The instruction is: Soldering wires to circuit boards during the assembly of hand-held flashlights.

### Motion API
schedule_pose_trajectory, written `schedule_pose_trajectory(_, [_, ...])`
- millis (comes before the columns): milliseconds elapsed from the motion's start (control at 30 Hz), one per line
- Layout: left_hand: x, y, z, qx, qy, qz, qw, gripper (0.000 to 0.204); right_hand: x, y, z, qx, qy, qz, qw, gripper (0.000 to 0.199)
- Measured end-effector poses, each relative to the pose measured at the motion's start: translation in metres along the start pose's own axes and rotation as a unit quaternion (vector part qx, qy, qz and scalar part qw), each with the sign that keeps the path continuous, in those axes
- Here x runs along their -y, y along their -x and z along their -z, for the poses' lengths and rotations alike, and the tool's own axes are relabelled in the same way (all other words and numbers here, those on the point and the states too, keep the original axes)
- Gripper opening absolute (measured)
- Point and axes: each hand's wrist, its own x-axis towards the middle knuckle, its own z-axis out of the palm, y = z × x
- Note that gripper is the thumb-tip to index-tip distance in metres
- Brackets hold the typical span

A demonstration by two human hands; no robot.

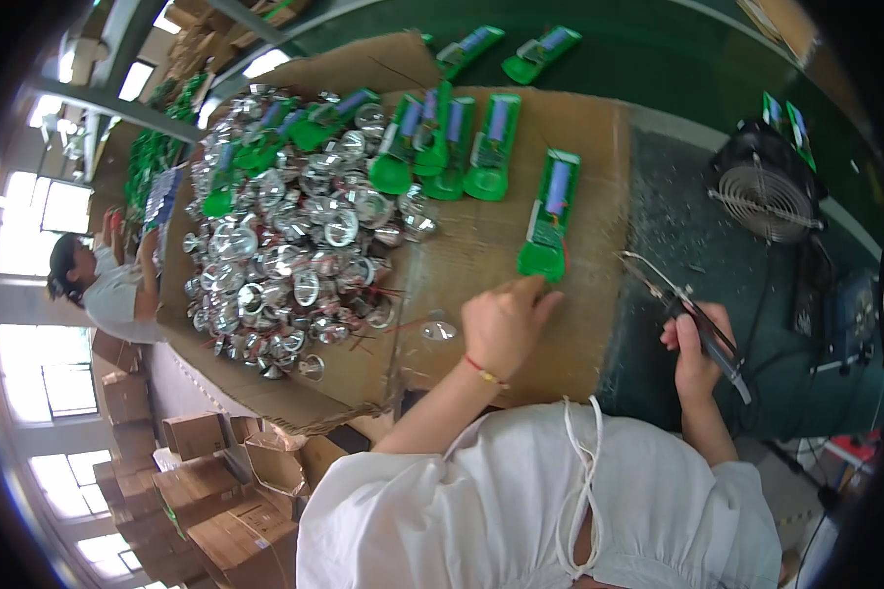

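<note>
A green plastic casing (543, 257) with a purple cylindrical cell and a red wire lies on the cardboard in front of me. My left hand (504, 322) is at its near rounded end, fingers curled and fingertips against the rim; part of the grip is hidden by the hand itself. My right hand (699, 353) is wrapped round the dark handle of a soldering iron (697, 319). Its thin metal tip and a bent wire point toward the casing, apart from it. A loose silver reflector cup (438, 331) lies left of my left hand.
A big cardboard box (300, 417) of shiny reflector cups (265, 255) stands at left. Several green casings (491, 147) lie beyond on the cardboard (594, 128). A round fan (768, 191) stands at right by a dark device (854, 314). Another person (113, 290) sits far left.
</note>
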Motion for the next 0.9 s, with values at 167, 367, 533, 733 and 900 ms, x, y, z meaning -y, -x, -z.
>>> schedule_pose_trajectory(167, [0.019,0.002,0.01,0.059,0.188,0.052,0.979,0.017,0.005,0.002,-0.002,0.015,-0.001,0.014,1.0,0.019])
schedule_pose_trajectory(367, [0.025,0.007,0.019,0.079,0.311,0.153,0.935,0.019,0.006,0.005,-0.005,0.037,0.005,0.018,0.999,0.023])
schedule_pose_trajectory(533, [0.02,0.002,0.036,-0.034,0.157,0.009,0.987,0.02,0.009,0.003,-0.01,0.056,0.005,0.014,0.998,0.023])
schedule_pose_trajectory(733, [-0.001,0.005,0.01,-0.04,-0.101,-0.105,0.988,0.015,0.009,-0.004,-0.025,0.088,-0.018,0.001,0.996,0.019])
schedule_pose_trajectory(900, [0.02,0.015,0.023,0.022,0.113,-0.088,0.989,0.009,0.01,-0.008,-0.023,0.099,0.006,0.011,0.995,0.021])
